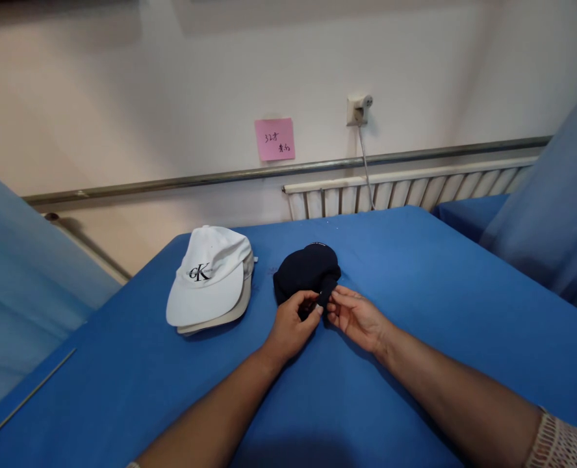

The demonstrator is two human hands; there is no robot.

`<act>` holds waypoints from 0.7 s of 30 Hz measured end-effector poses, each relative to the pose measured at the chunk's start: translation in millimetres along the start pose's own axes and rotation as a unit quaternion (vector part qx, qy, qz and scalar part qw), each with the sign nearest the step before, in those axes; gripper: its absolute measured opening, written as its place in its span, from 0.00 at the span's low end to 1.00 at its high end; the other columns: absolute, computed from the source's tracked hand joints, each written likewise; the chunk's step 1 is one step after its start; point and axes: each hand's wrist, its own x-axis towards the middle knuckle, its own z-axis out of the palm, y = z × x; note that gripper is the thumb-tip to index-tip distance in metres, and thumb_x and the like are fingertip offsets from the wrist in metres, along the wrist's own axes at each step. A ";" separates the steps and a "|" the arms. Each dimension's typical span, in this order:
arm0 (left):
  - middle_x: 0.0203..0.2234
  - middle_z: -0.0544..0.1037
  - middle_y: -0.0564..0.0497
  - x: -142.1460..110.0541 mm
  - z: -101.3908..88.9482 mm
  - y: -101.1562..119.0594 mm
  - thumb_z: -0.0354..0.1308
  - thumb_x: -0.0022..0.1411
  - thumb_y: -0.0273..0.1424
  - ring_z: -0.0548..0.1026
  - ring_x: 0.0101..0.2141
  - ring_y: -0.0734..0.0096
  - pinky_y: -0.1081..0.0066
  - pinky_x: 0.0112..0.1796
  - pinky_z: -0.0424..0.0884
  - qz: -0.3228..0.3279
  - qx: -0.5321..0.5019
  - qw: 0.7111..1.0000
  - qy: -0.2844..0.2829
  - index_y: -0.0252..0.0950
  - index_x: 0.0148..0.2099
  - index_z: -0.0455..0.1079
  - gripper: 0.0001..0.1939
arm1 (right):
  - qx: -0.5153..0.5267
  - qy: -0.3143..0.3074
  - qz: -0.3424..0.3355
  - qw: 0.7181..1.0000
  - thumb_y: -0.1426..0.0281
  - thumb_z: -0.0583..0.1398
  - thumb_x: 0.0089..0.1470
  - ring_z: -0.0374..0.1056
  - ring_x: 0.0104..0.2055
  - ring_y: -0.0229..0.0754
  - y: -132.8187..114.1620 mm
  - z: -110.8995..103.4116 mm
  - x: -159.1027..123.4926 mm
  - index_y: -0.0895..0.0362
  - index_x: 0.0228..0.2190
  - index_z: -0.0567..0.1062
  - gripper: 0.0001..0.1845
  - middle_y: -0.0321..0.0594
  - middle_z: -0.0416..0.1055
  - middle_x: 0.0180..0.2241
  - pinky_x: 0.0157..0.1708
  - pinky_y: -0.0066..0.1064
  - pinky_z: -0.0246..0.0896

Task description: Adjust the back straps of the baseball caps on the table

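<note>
A black cap [304, 270] rests on the blue-covered table, its strap side turned toward me. My left hand [295, 325] pinches the cap's strap between thumb and fingers. On the strap's other side, my right hand [354, 317] grips it with fingertips close together. The strap's fastening is partly hidden by my fingers. To the left lies a white cap [209, 276] with black CK lettering, stacked over a beige cap [234, 316] whose brim shows beneath it.
The blue sheet [390, 260] covers the table. A thin stick [32, 392] lies at the left edge. Blue curtains [20, 279] hang on both sides. Behind are a metal rail [230, 175], a white radiator [396, 193], a plugged socket [357, 110] and a pink note [275, 139].
</note>
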 end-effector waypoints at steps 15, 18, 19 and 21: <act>0.35 0.77 0.50 -0.3 -3.6 0.9 0.58 0.60 0.34 0.75 0.35 0.68 0.70 0.37 0.70 0.043 0.074 0.996 -0.020 0.37 0.43 0.74 0.10 | 0.017 0.031 -0.017 0.999 0.71 0.70 0.42 0.66 0.24 0.31 2.0 0.7 0.0 0.52 0.40 0.71 0.21 0.31 0.70 0.26 0.22 0.22 0.57; 0.36 0.77 0.50 -2.3 -1.9 2.9 0.58 0.60 0.32 0.75 0.36 0.69 0.69 0.39 0.70 0.064 0.086 0.994 -0.004 0.38 0.43 0.73 0.09 | 0.028 0.017 -0.006 0.999 0.71 0.70 0.43 0.62 0.21 0.29 2.7 0.4 0.9 0.52 0.38 0.71 0.20 0.29 0.69 0.25 0.19 0.21 0.55; 0.37 0.77 0.50 -3.0 -1.3 3.3 0.58 0.60 0.31 0.75 0.37 0.69 0.69 0.40 0.70 0.070 0.089 0.993 0.004 0.38 0.44 0.73 0.09 | 0.032 0.019 0.000 0.999 0.71 0.70 0.43 0.62 0.21 0.29 3.1 0.1 1.2 0.53 0.36 0.72 0.18 0.29 0.68 0.24 0.20 0.21 0.55; 0.37 0.77 0.51 -4.1 -0.6 3.7 0.58 0.60 0.30 0.74 0.38 0.69 0.69 0.41 0.70 0.084 0.098 0.992 0.015 0.38 0.44 0.72 0.09 | 0.038 0.035 0.012 0.999 0.73 0.70 0.42 0.62 0.21 0.30 3.9 -0.3 1.5 0.56 0.31 0.71 0.15 0.30 0.67 0.23 0.20 0.22 0.57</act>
